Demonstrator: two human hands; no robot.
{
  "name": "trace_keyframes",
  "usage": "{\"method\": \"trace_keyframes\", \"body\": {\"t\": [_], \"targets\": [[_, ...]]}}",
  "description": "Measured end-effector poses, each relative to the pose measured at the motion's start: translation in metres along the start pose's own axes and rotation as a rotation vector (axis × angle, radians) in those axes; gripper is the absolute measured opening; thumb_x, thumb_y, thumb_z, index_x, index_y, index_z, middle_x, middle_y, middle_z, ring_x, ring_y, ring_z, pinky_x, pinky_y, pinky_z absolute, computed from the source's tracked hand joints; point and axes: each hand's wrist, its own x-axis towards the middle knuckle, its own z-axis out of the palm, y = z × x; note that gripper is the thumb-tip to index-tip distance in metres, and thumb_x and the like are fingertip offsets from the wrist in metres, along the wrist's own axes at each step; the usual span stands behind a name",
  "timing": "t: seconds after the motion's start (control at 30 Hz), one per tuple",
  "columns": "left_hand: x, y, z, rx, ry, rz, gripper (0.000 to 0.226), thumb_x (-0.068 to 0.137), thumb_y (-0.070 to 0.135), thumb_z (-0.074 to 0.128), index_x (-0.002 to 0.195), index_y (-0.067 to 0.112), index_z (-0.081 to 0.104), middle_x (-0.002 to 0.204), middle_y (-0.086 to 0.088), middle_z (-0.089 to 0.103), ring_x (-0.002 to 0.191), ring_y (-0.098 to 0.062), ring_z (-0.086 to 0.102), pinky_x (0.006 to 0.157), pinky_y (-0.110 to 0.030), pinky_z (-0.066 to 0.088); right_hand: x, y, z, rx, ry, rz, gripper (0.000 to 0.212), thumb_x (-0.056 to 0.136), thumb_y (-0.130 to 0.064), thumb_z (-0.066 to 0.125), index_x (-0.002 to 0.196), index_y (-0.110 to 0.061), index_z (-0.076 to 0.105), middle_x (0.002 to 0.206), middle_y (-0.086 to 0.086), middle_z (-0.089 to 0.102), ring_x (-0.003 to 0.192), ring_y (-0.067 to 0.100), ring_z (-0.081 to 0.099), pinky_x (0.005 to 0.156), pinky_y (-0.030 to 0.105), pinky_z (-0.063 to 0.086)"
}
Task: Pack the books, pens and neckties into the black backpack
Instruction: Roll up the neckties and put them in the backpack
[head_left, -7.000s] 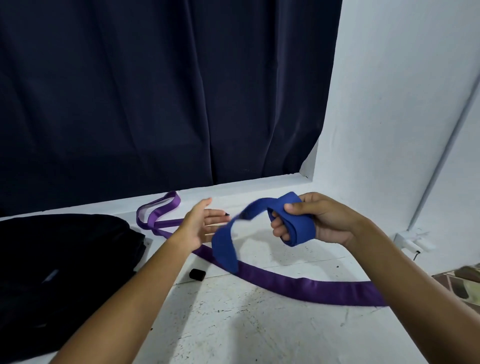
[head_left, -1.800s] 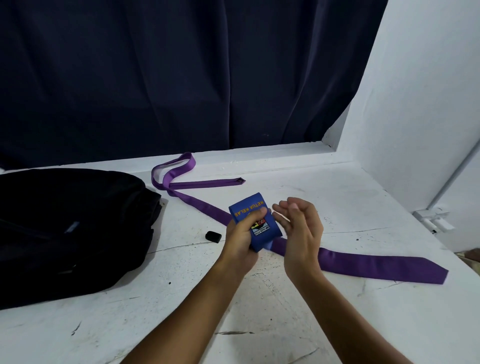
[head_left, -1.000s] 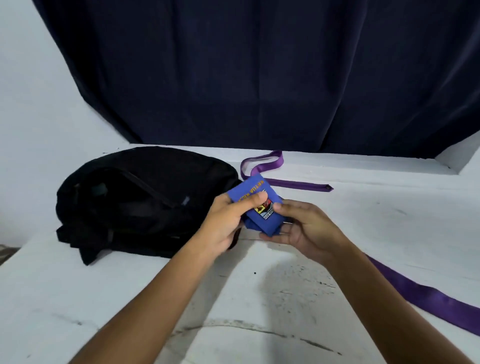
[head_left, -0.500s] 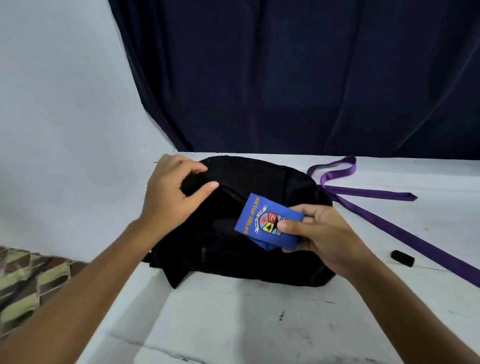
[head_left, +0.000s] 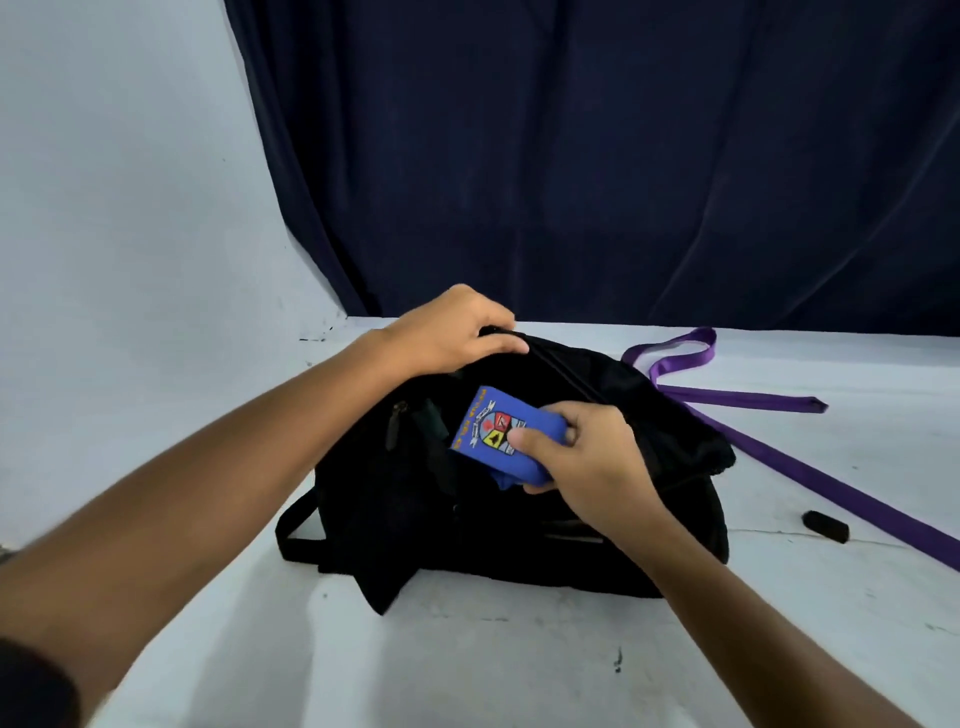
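Note:
The black backpack lies on the white table in the middle of the view. My left hand grips the upper edge of its opening at the back and holds it up. My right hand holds the folded blue necktie, with its crest badge facing up, at the mouth of the opening. A purple necktie lies stretched out on the table to the right of the backpack. The inside of the backpack is too dark to make out.
A small black cap-like piece lies on the table right of the backpack, beside the purple necktie. A dark curtain hangs behind, with a white wall on the left.
My left hand went from the folded blue necktie to the backpack's top edge and lifted it. My right hand carried the necktie left, down to the opening.

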Motion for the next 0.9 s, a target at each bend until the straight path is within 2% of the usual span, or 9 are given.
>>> {"method": "trace_keyframes", "body": {"t": [0.1, 0.23, 0.33, 0.43, 0.5, 0.6, 0.73, 0.8, 0.9], "targets": [[0.008, -0.009, -0.010, -0.068, -0.003, -0.069, 0.038, 0.093, 0.040, 0.062, 0.072, 0.008, 0.065, 0.061, -0.003, 0.057, 0.058, -0.012, 0.049, 0.060, -0.033, 0.043, 0.025, -0.009, 0.005, -0.203, 0.058, -0.041, 0.018, 0.089, -0.018, 0.071, 0.096, -0.002, 0.066, 0.088, 0.013, 0.068, 0.062, 0.018, 0.068, 0.047, 0.020, 0.053], [0.015, -0.017, -0.015, -0.106, 0.028, -0.142, 0.038, 0.094, 0.036, 0.062, 0.069, 0.007, 0.063, 0.058, 0.001, 0.053, 0.054, -0.003, 0.045, 0.056, -0.020, 0.039, 0.058, -0.021, 0.019, -0.304, -0.087, 0.060, 0.024, 0.090, -0.018, 0.068, 0.099, 0.003, 0.060, 0.094, 0.016, 0.067, 0.059, 0.023, 0.069, 0.050, 0.027, 0.057], [0.017, -0.021, -0.016, -0.126, 0.045, -0.187, 0.040, 0.093, 0.037, 0.063, 0.065, 0.008, 0.060, 0.055, 0.004, 0.049, 0.051, -0.004, 0.043, 0.054, -0.020, 0.038, 0.080, -0.023, 0.026, -0.348, -0.171, 0.138, 0.028, 0.089, -0.016, 0.069, 0.103, 0.004, 0.056, 0.094, 0.017, 0.066, 0.068, 0.030, 0.068, 0.061, 0.038, 0.060], [0.018, -0.025, -0.018, -0.156, 0.077, -0.232, 0.044, 0.092, 0.039, 0.063, 0.061, 0.009, 0.057, 0.053, 0.004, 0.046, 0.050, -0.007, 0.041, 0.053, -0.025, 0.038, 0.094, -0.023, 0.027, -0.461, -0.221, 0.174, 0.025, 0.087, -0.020, 0.072, 0.099, -0.003, 0.057, 0.090, 0.011, 0.062, 0.076, 0.024, 0.062, 0.061, 0.034, 0.052], [0.019, -0.027, -0.017, -0.162, 0.091, -0.245, 0.045, 0.092, 0.041, 0.063, 0.067, 0.003, 0.061, 0.056, 0.000, 0.048, 0.052, -0.011, 0.044, 0.054, -0.029, 0.040, 0.100, -0.023, 0.029, -0.544, -0.232, 0.171, 0.027, 0.085, -0.023, 0.074, 0.099, -0.006, 0.059, 0.096, 0.010, 0.064, 0.088, 0.024, 0.063, 0.070, 0.032, 0.050], [0.018, -0.029, -0.015, -0.172, 0.100, -0.252, 0.047, 0.092, 0.042, 0.062, 0.072, 0.000, 0.063, 0.058, -0.006, 0.051, 0.053, -0.014, 0.045, 0.054, -0.030, 0.041, 0.105, -0.022, 0.035, -0.589, -0.200, 0.160, 0.035, 0.083, -0.024, 0.077, 0.107, -0.007, 0.058, 0.109, 0.011, 0.065, 0.103, 0.027, 0.063, 0.086, 0.036, 0.051], [0.018, -0.028, -0.014, -0.171, 0.103, -0.259, 0.048, 0.093, 0.041, 0.063, 0.065, 0.002, 0.058, 0.053, 0.000, 0.045, 0.050, -0.010, 0.040, 0.051, -0.024, 0.037, 0.102, -0.022, 0.039, -0.600, -0.100, 0.083, 0.035, 0.078, -0.022, 0.081, 0.087, -0.012, 0.048, 0.099, 0.009, 0.061, 0.095, 0.027, 0.062, 0.080, 0.037, 0.052], [0.018, -0.028, -0.014, -0.172, 0.104, -0.261, 0.048, 0.092, 0.039, 0.064, 0.057, 0.008, 0.053, 0.050, 0.004, 0.041, 0.047, -0.006, 0.036, 0.049, -0.020, 0.034, 0.094, -0.024, 0.040, -0.699, -0.057, 0.014, 0.039, 0.080, -0.026, 0.080, 0.100, -0.009, 0.051, 0.105, 0.012, 0.062, 0.099, 0.030, 0.062, 0.079, 0.038, 0.051], [0.019, -0.029, -0.013, -0.172, 0.094, -0.259, 0.050, 0.092, 0.038, 0.065, 0.051, 0.014, 0.047, 0.048, 0.007, 0.038, 0.045, -0.006, 0.035, 0.048, -0.017, 0.031, 0.081, -0.024, 0.045, -1.118, 0.045, -0.248, 0.037, 0.087, -0.027, 0.071, 0.115, -0.011, 0.052, 0.113, 0.012, 0.062, 0.103, 0.032, 0.062, 0.069, 0.035, 0.042]]}}
